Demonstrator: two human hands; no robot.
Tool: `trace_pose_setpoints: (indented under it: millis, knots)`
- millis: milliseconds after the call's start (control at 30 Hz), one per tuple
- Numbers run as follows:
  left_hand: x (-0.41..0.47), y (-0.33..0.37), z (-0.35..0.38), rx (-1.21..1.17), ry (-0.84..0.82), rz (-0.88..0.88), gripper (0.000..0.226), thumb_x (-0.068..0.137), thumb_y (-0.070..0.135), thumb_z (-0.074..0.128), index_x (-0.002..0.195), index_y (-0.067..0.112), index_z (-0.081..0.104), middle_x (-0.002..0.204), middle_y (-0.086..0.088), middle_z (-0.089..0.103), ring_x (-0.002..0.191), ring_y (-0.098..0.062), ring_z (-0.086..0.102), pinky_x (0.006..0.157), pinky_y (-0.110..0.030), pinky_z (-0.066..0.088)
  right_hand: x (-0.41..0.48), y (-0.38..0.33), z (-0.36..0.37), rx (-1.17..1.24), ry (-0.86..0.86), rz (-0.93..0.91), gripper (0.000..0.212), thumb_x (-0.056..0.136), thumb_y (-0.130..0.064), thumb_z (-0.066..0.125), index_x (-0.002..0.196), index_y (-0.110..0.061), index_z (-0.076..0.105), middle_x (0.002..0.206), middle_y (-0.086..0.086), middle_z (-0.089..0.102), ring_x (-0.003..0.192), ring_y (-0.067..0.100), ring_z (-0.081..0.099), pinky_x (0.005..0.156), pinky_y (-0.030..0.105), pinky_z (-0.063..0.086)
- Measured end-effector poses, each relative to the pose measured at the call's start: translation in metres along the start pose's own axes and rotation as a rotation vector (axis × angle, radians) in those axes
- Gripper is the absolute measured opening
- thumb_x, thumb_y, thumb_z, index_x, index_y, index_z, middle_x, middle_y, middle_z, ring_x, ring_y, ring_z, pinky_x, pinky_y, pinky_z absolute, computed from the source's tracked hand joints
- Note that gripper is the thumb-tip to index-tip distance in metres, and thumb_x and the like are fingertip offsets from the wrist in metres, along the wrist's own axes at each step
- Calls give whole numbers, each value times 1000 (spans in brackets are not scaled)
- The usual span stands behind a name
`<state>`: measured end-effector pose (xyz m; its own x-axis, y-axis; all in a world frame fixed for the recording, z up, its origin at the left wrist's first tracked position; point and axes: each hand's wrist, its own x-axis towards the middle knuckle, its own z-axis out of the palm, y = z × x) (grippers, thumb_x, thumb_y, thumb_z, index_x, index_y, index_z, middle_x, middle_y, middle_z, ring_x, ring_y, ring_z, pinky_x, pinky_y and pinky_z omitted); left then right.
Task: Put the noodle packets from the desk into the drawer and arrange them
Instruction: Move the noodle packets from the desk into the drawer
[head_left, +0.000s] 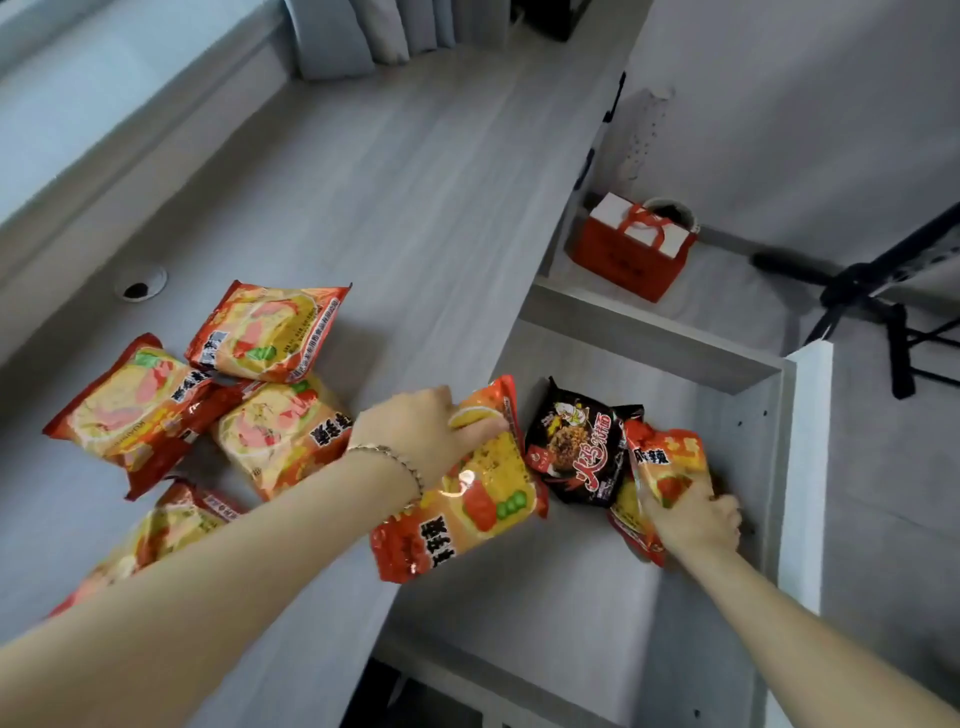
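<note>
While both hands are busy at once, the main risk is a loose grip. The left hand (415, 431), fingers curled over the top edge of an orange noodle packet (467, 499), holds it half over the tabletop (415, 218) edge and half over the open drawer (675, 374). Since it is pinched near one end only, the slick wrapper could slide out and drop askew, or land on the black noodle packet (576, 452) lying just beside it in the drawer. The right hand (696, 519) is closed around another orange packet (670, 467) at the drawer's right side, close to the side wall; pushing it further could crush the noodles or wedge it against the wall, and it already overlaps the black packet's edge, so that one may be dragged out of line.

The left-hand packet's long axis runs from lower left to upper right of the frame, its printed face up. The right-hand packet stands tilted, long axis nearly up and down the frame. The black one lies flat, long axis also roughly up and down the frame.

Four more packets (270, 332) wait in a loose cluster on the tabletop at middle left, overlapping; reaching back carelessly could knock one off the near edge.
</note>
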<state>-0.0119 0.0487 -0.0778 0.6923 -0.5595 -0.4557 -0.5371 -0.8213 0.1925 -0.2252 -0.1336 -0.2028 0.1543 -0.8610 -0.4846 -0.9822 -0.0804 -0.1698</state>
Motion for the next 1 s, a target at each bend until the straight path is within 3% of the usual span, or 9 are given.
trace_pose_setpoints:
  millis: [67, 133, 233, 333, 467, 600, 800, 900, 1000]
  knots:
    - [2, 32, 27, -152, -49, -27, 60, 75, 75, 36, 92, 18, 48, 72, 2, 54, 74, -25, 57, 60, -31, 40, 1, 6, -2, 22, -31, -44, 75, 80, -54, 55, 135, -7, 34, 133, 31, 38, 124, 43, 37, 106, 46, 31]
    - [11, 56, 57, -301, -96, -97, 57, 81, 67, 40, 102, 14, 49, 93, -7, 64, 92, -30, 62, 69, -36, 42, -1, 4, -8, 39, -15, -143, 65, 84, -47, 53, 134, -9, 36, 137, 29, 37, 126, 43, 36, 106, 46, 31]
    - [32, 84, 96, -544, -159, -310, 56, 88, 56, 40, 117, 8, 45, 119, -16, 60, 110, -34, 56, 85, -40, 44, -3, 2, -19, 56, -35, -270, 56, 86, -37, 55, 133, -10, 41, 142, 23, 33, 131, 39, 31, 108, 44, 30]
    - [47, 99, 123, -721, -168, -429, 47, 94, 43, 39, 119, 4, 41, 125, -15, 58, 114, -34, 54, 91, -38, 42, -3, 3, -27, 78, -80, -323, 46, 87, -32, 55, 128, -12, 47, 139, 20, 37, 130, 37, 33, 108, 43, 30]
    - [52, 108, 137, -857, -166, -440, 35, 96, 25, 42, 123, 3, 44, 123, -16, 58, 111, -32, 55, 89, -33, 41, -2, 4, -34, 116, -136, -360, 36, 87, -25, 55, 121, -13, 52, 133, 17, 43, 124, 33, 39, 104, 37, 34]
    - [38, 98, 118, -677, -112, -237, 34, 90, 11, 42, 123, 10, 50, 126, -11, 57, 111, -28, 56, 93, -33, 44, -10, -8, -36, 113, -159, -435, 33, 87, -20, 54, 119, -13, 55, 130, 15, 47, 123, 27, 41, 103, 33, 33]
    - [-11, 22, 48, -450, 430, 119, 28, 84, 0, 48, 104, 11, 63, 124, -9, 55, 108, -28, 56, 90, -35, 46, -52, -71, -37, 133, -197, -670, 29, 87, -16, 53, 115, -12, 58, 127, 11, 52, 125, 25, 41, 103, 30, 31]
    - [-28, -40, 15, -247, 620, 16, 33, 80, 1, 56, 111, 8, 59, 130, -16, 50, 121, -35, 46, 99, -44, 39, -93, -123, -30, 147, -220, -851, 31, 86, -17, 54, 117, -11, 56, 125, 12, 53, 123, 26, 42, 103, 29, 30]
    - [-32, -104, -4, -35, 568, -262, 59, 79, 14, 62, 133, 17, 40, 150, -14, 24, 139, -35, 18, 112, -52, 17, -137, -174, -10, 80, -257, -986, 42, 86, -24, 54, 124, -9, 49, 129, 13, 49, 125, 29, 40, 104, 34, 30]
